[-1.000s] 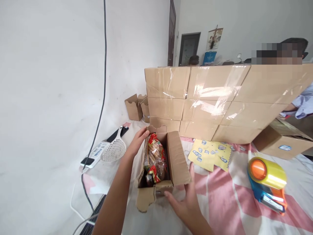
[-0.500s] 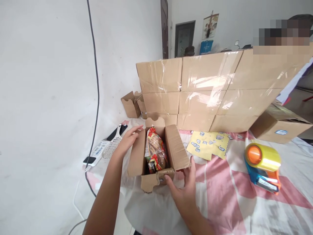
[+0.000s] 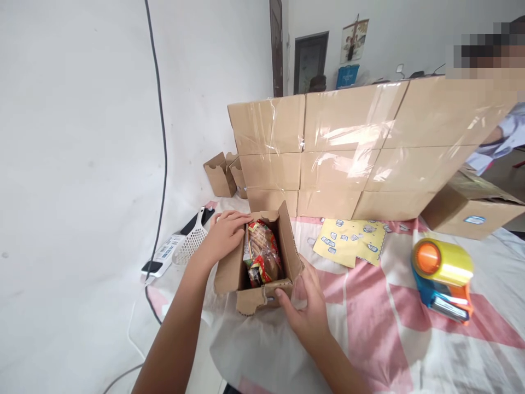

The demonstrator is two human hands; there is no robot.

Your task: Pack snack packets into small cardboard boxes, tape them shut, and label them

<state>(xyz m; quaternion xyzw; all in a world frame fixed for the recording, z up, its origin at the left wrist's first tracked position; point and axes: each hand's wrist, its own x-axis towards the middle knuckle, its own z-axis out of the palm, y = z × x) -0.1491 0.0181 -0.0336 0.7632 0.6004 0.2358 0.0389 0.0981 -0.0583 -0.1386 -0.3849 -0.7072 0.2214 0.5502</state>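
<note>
Open brown cardboard box (image 3: 262, 262) holds red-printed snack packets (image 3: 262, 253).

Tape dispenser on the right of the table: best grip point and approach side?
Judging by its pose, grip the tape dispenser by its blue body under the yellow roll, coming from above and the near side. It lies alone on the cloth, orange hub facing left, so its flanks look free; avoid the orange end at lower right.

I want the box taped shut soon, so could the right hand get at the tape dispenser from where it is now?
Probably yes. The right hand rests on the open box's right flap, and the tape dispenser sits off to its right on the pink-and-white cloth, with only bare cloth between them.
</note>
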